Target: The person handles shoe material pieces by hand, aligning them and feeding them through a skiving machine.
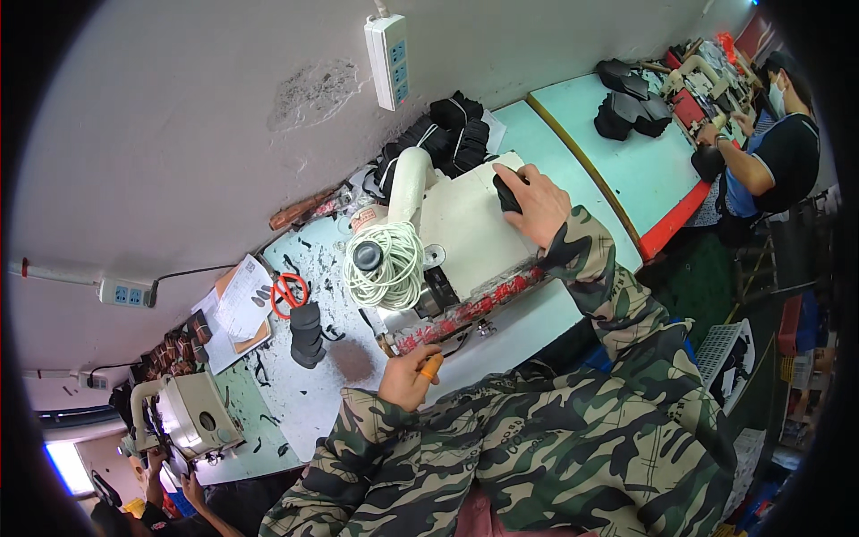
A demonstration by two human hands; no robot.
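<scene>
My right hand [541, 204] rests at the far right of a cream machine's [470, 210] flat top, its fingers closed over a dark black piece [506, 193]. By the machine's front left corner, my left hand [409, 379] is closed, with an orange cover [431, 366] on one finger. Whatever its fingers may hold is too small to make out. Red-and-white wrapping [474, 304] runs along the machine's front edge. A coil of pale cord [385, 268] hangs about its upright arm. To the left of the machine lies a stack of black pieces [306, 336].
Red-handled scissors [289, 295] and papers [243, 304] lie left on the scrap-strewn table [313, 412]. Tied black bundles [438, 139] sit behind the machine. A power strip [388, 63] hangs on the wall. Co-workers sit at the right [769, 152] and lower left [179, 488], near another machine [192, 416].
</scene>
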